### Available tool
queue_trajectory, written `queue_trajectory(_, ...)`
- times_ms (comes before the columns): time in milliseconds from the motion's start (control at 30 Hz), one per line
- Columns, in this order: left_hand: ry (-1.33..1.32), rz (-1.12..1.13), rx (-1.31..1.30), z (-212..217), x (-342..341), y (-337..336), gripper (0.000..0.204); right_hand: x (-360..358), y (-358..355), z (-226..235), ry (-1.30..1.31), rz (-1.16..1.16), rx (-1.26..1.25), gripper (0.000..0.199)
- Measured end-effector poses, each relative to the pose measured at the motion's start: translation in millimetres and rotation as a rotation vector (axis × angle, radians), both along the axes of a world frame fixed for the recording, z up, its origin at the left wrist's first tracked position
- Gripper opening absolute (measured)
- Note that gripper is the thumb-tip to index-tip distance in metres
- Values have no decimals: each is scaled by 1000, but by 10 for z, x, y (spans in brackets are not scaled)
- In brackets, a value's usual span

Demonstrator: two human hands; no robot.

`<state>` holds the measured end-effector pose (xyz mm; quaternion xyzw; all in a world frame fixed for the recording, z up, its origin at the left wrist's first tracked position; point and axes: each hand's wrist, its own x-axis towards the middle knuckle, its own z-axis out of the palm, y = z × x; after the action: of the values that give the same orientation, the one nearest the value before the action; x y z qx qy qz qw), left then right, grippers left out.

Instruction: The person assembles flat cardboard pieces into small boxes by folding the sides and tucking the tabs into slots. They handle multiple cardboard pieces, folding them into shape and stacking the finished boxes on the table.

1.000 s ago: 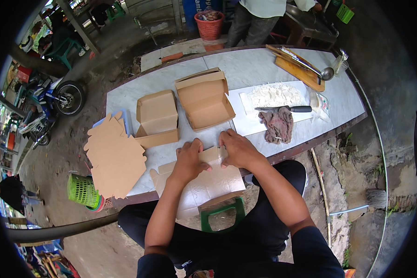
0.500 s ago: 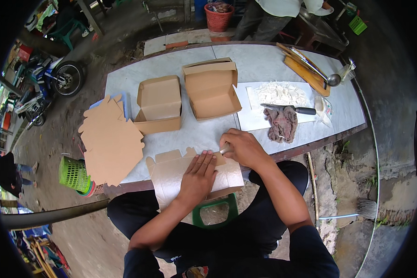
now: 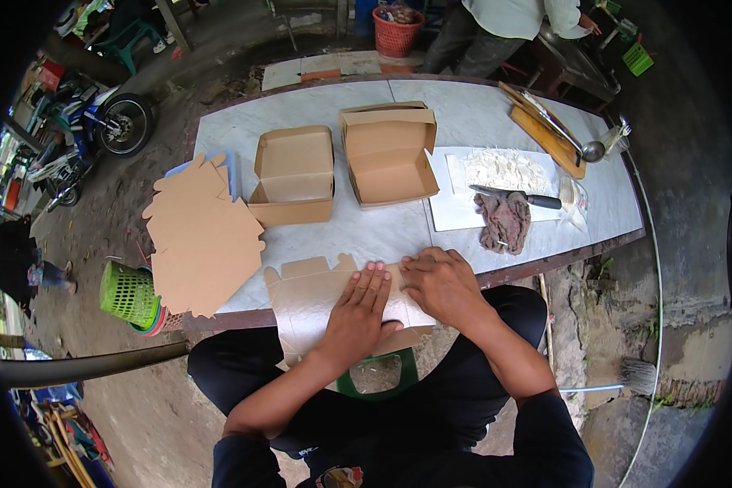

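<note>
Across the scene, a long pale grey marble-look surface (image 3: 382, 232) with a dark brown edge. At its left end, a stack of flat tan cardboard blanks (image 3: 205, 236) with notched tabs. At the near edge, right of the stack and jutting out over the lap, a tan cardboard blank with a shiny inner face (image 3: 311, 294), flat, long axis running left to right, far flaps and tabs toward the middle of the surface. Beyond it, two brown cardboard boxes with raised lids (image 3: 294, 175) (image 3: 390, 154), side by side; to their right, a white rectangular board (image 3: 455, 213).

Directly on the shiny-faced blank, both hands. Left hand (image 3: 358, 307) near its middle, flat, fingers straight toward the far edge, grip released. Right hand (image 3: 441, 285) just beside, nearer the blank's right end, fingers curled over the far right part; pinching or only pressing, cannot tell. Left end of the blank, free of both, with the left hand nearer.

On the white board's near edge, a crumpled grey-brown cloth (image 3: 506, 224); against it, a black-handled knife (image 3: 541, 201).
</note>
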<state>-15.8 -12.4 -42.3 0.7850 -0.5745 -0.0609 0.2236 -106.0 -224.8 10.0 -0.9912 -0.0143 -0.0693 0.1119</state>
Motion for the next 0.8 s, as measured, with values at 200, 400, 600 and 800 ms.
queue_trajectory(200, 126, -7, -68, -27, 166, 96, 76, 178, 46, -64, 91, -167, 159, 36)
queue_trajectory(400, 200, 240, -155, 62, 525, 257, 85, 216, 138, -34, -71, -112, 240, 49)
queue_trajectory(600, 122, 145, -30, 148, 623, 277, 109, 221, 55, -74, 47, 9, 337, 57)
queue_trajectory(800, 223, 134, -57, 69, 743, 177, 113, 379, 71, -159, 36, -142, 532, 53)
